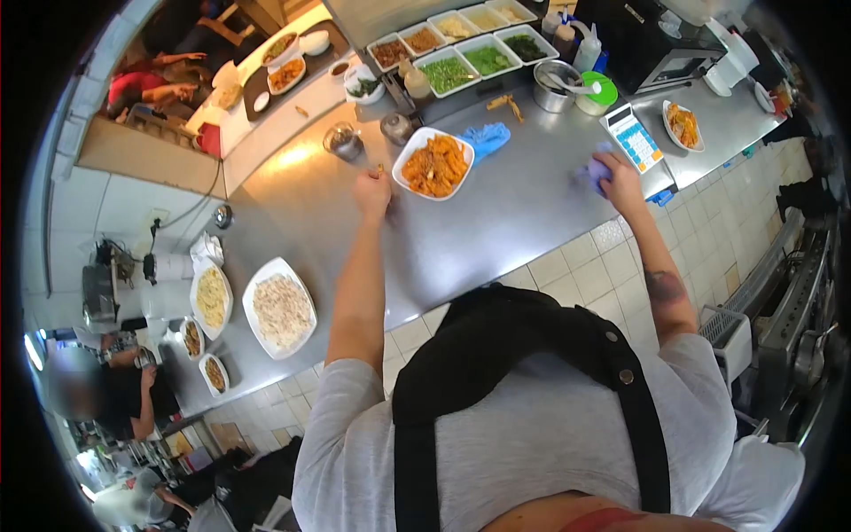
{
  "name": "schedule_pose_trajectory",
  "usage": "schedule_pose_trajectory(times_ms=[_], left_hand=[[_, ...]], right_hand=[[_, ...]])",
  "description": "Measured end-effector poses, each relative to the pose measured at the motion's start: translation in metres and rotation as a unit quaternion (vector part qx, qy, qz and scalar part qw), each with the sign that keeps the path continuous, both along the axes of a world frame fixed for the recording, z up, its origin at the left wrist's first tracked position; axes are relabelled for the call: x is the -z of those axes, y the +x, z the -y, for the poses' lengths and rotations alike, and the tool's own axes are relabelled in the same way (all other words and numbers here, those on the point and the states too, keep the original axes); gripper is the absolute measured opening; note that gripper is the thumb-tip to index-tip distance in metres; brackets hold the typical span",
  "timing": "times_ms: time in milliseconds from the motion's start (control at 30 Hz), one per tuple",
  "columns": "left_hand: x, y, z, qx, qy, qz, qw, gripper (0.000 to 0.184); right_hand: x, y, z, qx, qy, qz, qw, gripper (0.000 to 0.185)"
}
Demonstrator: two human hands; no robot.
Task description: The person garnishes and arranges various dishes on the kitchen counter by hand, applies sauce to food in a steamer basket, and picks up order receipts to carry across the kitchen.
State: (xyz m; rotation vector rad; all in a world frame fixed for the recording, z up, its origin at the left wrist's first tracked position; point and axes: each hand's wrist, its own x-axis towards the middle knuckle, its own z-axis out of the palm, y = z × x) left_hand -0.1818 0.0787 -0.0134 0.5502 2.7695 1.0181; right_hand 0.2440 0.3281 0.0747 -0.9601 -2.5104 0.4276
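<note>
Eight topping trays [487, 60], five in the back row and three in front, all along the far edge of the counter [496, 226]. Four dishes of food sit at the left end: one big dish [279, 306], one oval dish [211, 300] and two little dishes [214, 374]. Then one orange bowl [434, 164] mid-counter, one side dish [683, 126] over right, one calculator [634, 137], one steel pot [555, 87], one green tub [598, 91].

Blue bundle [487, 138] is partly hidden behind the orange bowl, cloth or glove, can't tell. Black appliance [654, 44] gets cut off up top, and the people at far left fade into the lens edge.

Hands are well apart. Right hand [619, 180] is closed around a purple cloth [597, 170], kinda blurry, just left of the calculator. Left hand [372, 191] looks curled in, just left of the orange bowl, with a yellowish bit [380, 168] at the fingertips; can't tell if it's actually gripping that
</note>
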Motion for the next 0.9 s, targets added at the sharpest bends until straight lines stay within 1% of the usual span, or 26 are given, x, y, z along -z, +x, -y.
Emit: schedule_pose_trajectory(times_ms=[67, 100, 167, 200, 233, 267, 300, 333, 367, 400, 433, 467, 533, 567, 600, 633, 667, 700, 767, 833, 867, 900], left_hand=[[0.002, -0.016, -0.022, 0.019, -0.005, 0.001, 1.000, 0.020], [0.007, -0.023, -0.030, 0.030, 0.010, 0.002, 1.000, 0.021], [0.024, -0.038, -0.043, 0.057, 0.046, 0.011, 0.997, 0.022], [0.045, -0.053, -0.047, 0.069, 0.093, 0.016, 0.993, 0.025], [0.077, -0.073, -0.051, 0.086, 0.141, 0.025, 0.986, 0.028], [0.123, -0.095, -0.053, 0.117, 0.269, 0.080, 0.953, 0.032], [0.114, -0.088, -0.050, 0.153, 0.261, 0.030, 0.953, 0.032], [0.103, -0.079, -0.047, 0.186, 0.253, -0.022, 0.949, 0.033], [0.066, -0.044, -0.036, 0.125, 0.145, -0.135, 0.972, 0.036], [0.072, -0.046, -0.031, 0.145, 0.111, -0.080, 0.980, 0.037], [0.050, -0.025, -0.030, 0.159, 0.075, -0.109, 0.978, 0.035], [0.023, -0.001, -0.027, 0.169, 0.039, -0.138, 0.975, 0.034], [0.069, -0.028, -0.014, 0.195, 0.045, -0.096, 0.975, 0.029], [0.057, -0.017, -0.014, 0.194, 0.046, -0.049, 0.979, 0.027], [0.033, -0.003, -0.012, 0.191, 0.048, -0.002, 0.980, 0.025], [0.015, 0.011, -0.013, 0.187, 0.049, 0.045, 0.980, 0.023], [0.011, 0.019, -0.013, 0.177, 0.046, 0.053, 0.982, 0.023], [0.008, 0.027, -0.012, 0.166, 0.042, 0.063, 0.983, 0.022], [0.010, 0.044, -0.002, 0.142, 0.024, 0.072, 0.987, 0.021], [0.018, 0.062, 0.009, 0.118, -0.003, 0.066, 0.991, 0.021], [0.020, 0.076, 0.012, 0.099, 0.034, 0.115, 0.988, 0.020], [0.021, 0.091, 0.016, 0.075, 0.074, 0.161, 0.981, 0.020]], right_hand=[[0.017, -0.036, -0.018, -0.025, 0.007, 0.015, 1.000, 0.063], [0.000, -0.053, -0.007, -0.002, 0.008, 0.111, 0.994, 0.068], [-0.012, -0.072, -0.003, 0.010, -0.019, 0.143, 0.989, 0.076], [-0.006, -0.067, -0.010, 0.023, -0.024, 0.078, 0.996, 0.073], [-0.001, -0.063, -0.018, 0.032, -0.028, 0.012, 0.999, 0.071], [-0.001, -0.053, -0.025, 0.063, -0.012, -0.054, 0.997, 0.066], [0.002, -0.037, -0.034, 0.091, 0.008, -0.120, 0.989, 0.060], [0.013, -0.013, -0.051, 0.175, -0.020, -0.165, 0.970, 0.050], [0.029, 0.016, -0.077, 0.251, -0.049, -0.212, 0.943, 0.042], [0.044, 0.043, -0.104, 0.318, -0.077, -0.259, 0.909, 0.037], [0.059, 0.072, -0.132, 0.401, -0.061, -0.277, 0.871, 0.033], [0.076, 0.102, -0.161, 0.478, -0.046, -0.292, 0.827, 0.033], [0.106, 0.159, -0.218, 0.546, 0.007, -0.246, 0.801, 0.038], [0.110, 0.177, -0.238, 0.531, -0.079, -0.282, 0.795, 0.038], [0.114, 0.192, -0.260, 0.511, -0.165, -0.314, 0.783, 0.038], [0.122, 0.205, -0.281, 0.493, -0.161, -0.274, 0.810, 0.039], [0.102, 0.202, -0.283, 0.481, -0.179, -0.257, 0.819, 0.039], [0.131, 0.221, -0.320, 0.454, -0.149, -0.223, 0.849, 0.038], [0.150, 0.234, -0.355, 0.425, -0.165, -0.204, 0.866, 0.036], [0.111, 0.220, -0.338, 0.423, -0.255, -0.230, 0.839, 0.033], [0.125, 0.229, -0.347, 0.412, -0.227, -0.225, 0.853, 0.032], [0.160, 0.246, -0.364, 0.395, -0.199, -0.221, 0.869, 0.031]])
